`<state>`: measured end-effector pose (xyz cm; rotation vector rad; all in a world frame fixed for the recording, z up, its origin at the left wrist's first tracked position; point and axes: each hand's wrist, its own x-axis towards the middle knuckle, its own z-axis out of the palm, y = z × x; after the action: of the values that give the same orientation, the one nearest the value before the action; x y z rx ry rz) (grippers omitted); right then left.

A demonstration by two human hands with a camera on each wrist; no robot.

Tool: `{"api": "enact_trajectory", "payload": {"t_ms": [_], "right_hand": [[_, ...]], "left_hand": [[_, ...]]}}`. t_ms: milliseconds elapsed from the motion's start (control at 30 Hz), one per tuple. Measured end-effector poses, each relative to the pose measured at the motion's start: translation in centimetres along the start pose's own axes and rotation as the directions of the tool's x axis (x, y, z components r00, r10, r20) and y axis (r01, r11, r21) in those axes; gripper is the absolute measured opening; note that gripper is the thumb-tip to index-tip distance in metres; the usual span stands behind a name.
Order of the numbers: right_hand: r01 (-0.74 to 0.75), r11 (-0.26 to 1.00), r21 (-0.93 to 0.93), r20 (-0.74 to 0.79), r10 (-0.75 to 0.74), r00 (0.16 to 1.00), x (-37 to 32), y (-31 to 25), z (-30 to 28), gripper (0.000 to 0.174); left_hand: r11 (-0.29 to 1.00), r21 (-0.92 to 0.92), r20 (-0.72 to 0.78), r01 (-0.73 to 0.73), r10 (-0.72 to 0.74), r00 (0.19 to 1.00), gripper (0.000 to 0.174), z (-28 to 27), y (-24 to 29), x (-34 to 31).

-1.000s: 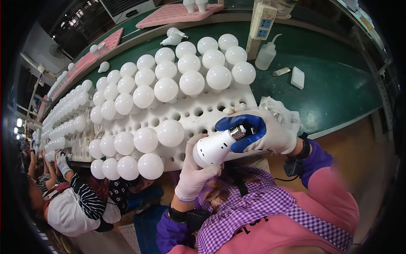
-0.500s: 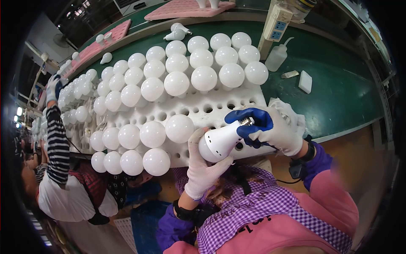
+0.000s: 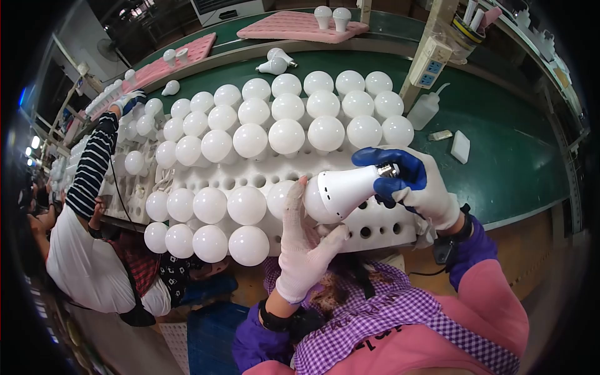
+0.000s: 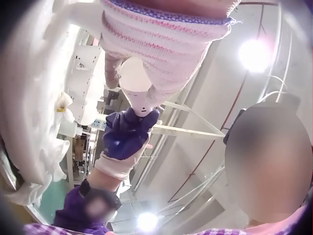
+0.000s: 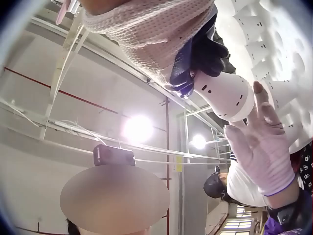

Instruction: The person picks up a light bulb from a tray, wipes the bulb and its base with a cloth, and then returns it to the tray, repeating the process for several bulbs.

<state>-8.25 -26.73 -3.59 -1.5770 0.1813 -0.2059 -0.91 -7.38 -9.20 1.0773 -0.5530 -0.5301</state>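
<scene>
A white LED light bulb (image 3: 347,190) lies at a slant above the holed white foam tray (image 3: 400,219), metal screw cap up and to the right. My right hand (image 3: 428,190), in a white glove with blue-coated fingers, pinches it by the cap end. In the right wrist view the bulb's round cover (image 5: 238,108) is beside my left hand (image 5: 264,154), gloved in white. Its fingers are fairly straight near the cover, with the thumb spread away. Rows of bulbs (image 3: 286,136) stand cap down in the tray, behind and left of both hands.
Another person's striped sleeve (image 3: 94,169) reaches over a neighbouring tray at left. On the green table (image 3: 500,144) are a squeeze bottle (image 3: 425,111), a white block (image 3: 460,147) and loose bulbs (image 3: 273,65). A post with a socket strip (image 3: 430,64) rises behind.
The bulb has turned closer to level, with its cap end further right. My left thumb has come apart from the cover. At left, the other person's arm has reached up and forward over the tray.
</scene>
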Motion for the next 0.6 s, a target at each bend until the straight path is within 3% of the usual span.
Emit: {"api": "enact_trajectory", "payload": {"t_ms": [167,233,400,500,567,600], "right_hand": [[-0.005,0.999,0.047,-0.079,0.009,0.997,-1.3,0.8,0.3,0.037],[-0.103,0.993,0.057,-0.134,0.110,0.985,-1.8,0.6,0.4,0.038],[0.015,1.000,0.023,-0.173,-0.011,0.985,-3.1,2.2,0.7,0.036],[-0.024,1.000,-0.018,-0.212,0.020,0.977,-4.0,2.5,1.2,0.035],[-0.004,1.000,-0.021,-0.208,-0.001,0.978,-4.6,4.0,1.1,0.035],[-0.079,0.993,0.093,-0.228,0.098,0.969,-4.9,4.3,1.3,0.035]], "left_hand": [[0.993,-0.097,0.016,0.072,-0.071,0.997,0.076,0.3,-0.5,0.3],[0.989,-0.089,0.025,0.118,-0.116,0.993,0.074,0.3,-0.7,0.4],[0.983,-0.098,0.009,0.157,-0.157,0.988,0.068,0.9,-0.9,0.8],[0.944,-0.239,-0.018,0.225,-0.236,0.972,0.064,1.0,-1.0,0.8],[0.884,-0.290,-0.027,0.366,-0.390,0.921,0.057,0.8,-1.2,0.9],[0.881,-0.289,-0.022,0.373,-0.396,0.918,0.057,0.7,-1.3,0.8]]}}
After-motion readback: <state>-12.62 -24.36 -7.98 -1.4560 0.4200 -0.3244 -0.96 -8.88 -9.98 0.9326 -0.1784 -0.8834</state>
